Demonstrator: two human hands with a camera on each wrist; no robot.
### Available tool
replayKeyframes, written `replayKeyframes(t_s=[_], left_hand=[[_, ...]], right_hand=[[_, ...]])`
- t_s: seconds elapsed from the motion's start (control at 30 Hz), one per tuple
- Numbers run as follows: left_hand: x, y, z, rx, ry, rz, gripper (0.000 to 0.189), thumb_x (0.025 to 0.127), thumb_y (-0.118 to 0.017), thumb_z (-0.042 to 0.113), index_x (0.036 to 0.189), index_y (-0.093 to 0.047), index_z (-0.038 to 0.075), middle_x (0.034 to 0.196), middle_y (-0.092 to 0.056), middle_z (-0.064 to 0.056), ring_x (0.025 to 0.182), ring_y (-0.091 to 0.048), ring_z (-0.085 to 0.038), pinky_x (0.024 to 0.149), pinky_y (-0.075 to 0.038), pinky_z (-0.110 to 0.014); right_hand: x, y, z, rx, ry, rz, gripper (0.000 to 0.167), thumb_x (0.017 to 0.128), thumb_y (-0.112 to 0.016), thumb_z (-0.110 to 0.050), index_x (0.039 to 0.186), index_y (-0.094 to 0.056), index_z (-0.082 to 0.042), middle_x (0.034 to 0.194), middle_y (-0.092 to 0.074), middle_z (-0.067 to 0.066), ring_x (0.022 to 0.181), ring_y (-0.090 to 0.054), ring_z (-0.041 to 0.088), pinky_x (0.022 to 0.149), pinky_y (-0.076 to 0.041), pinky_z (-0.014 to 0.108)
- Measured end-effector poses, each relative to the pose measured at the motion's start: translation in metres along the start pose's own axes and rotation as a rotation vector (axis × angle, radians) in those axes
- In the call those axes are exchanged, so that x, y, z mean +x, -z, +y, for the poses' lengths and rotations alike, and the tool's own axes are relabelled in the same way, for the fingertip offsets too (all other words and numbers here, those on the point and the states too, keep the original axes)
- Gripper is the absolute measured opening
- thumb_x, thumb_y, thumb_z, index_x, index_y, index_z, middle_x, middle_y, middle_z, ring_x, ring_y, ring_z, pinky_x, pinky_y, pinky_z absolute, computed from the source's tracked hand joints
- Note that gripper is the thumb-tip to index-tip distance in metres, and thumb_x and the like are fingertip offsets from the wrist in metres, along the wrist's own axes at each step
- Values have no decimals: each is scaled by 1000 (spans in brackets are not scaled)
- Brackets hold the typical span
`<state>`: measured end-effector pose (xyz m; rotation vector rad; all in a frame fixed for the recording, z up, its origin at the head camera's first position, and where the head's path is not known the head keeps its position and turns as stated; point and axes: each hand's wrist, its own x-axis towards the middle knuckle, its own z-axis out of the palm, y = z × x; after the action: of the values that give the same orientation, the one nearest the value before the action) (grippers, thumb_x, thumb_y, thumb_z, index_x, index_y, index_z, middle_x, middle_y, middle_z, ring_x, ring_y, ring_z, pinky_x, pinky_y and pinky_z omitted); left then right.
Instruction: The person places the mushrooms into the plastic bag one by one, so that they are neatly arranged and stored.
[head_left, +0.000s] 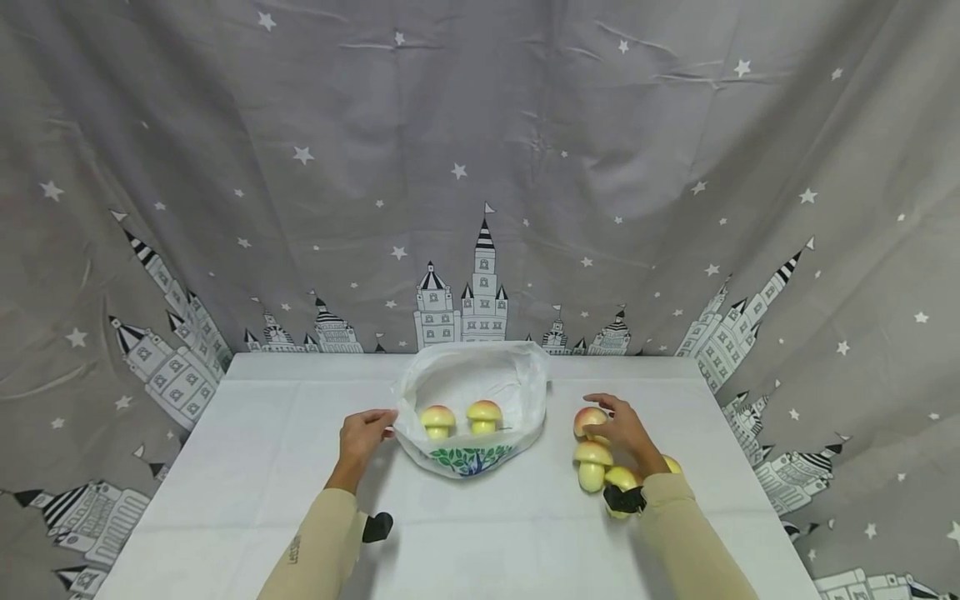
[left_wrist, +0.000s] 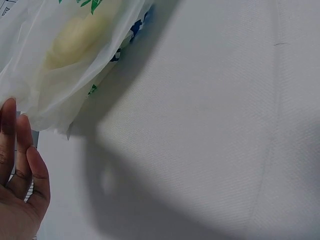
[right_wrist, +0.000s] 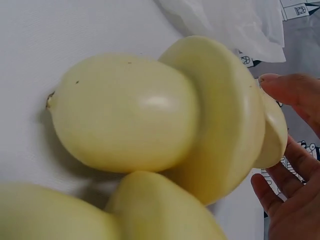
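Note:
A white plastic bag (head_left: 468, 450) with a green and blue tree print stands at the middle of the table, its mouth spread wide. Two yellow toy mushrooms (head_left: 484, 417) with reddish cap tops show inside it. My left hand (head_left: 365, 435) pinches the bag's left edge. On the right, my right hand (head_left: 624, 429) curves round a red-topped toy mushroom (head_left: 588, 417), thumb on the near side and fingers beyond, without a closed grip showing. Nearer to me lies another toy mushroom (right_wrist: 125, 112), large in the right wrist view, its stem pointing away from the hand.
More toy mushrooms (head_left: 622, 477) lie under and beside the right wrist, partly hidden by the sleeve. White cloth covers the table (head_left: 465, 550). A grey curtain (head_left: 465, 125) with stars and castles hangs behind the table and along both sides.

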<state>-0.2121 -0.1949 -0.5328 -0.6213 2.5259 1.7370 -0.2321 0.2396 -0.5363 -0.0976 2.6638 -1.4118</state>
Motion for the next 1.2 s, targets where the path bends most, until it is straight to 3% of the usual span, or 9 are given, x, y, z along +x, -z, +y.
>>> replayKeyframes(t_s=[0.27,0.5,0.77,1.2], left_hand=[[-1,0,1,14,21,11,32,92,-66,22,110,-69,-4,93,-70,-12,71,-65,-13,66,-46,-22],[-2,0,3,-13,0,1,30,92,-65,19,109,-68,-6,91,-70,-12,67,-64,-11,64,-46,-21],[-3,1,2,11,-3,9,30,93,-64,19,108,-69,-6,93,-70,-13,69,-63,-10,68,-49,-23],[-2,0,2,-10,10,0,30,92,-65,20,109,-69,-5,99,-69,-16,66,-61,-6,68,-49,-22]], right_hand=[[-4,-6,8,159,-120,-49,53,82,-72,-2,132,-55,-3,132,-52,17,107,-51,30,83,-47,33],[-5,-6,8,221,-148,-56,55,81,-64,6,134,-52,-1,126,-54,19,103,-54,27,82,-48,32],[-5,-7,9,158,-144,-30,60,77,-63,6,136,-49,0,123,-56,21,101,-54,28,82,-46,33],[-4,-4,10,46,-77,53,51,84,-66,0,133,-52,2,125,-56,24,111,-55,34,88,-46,41]])
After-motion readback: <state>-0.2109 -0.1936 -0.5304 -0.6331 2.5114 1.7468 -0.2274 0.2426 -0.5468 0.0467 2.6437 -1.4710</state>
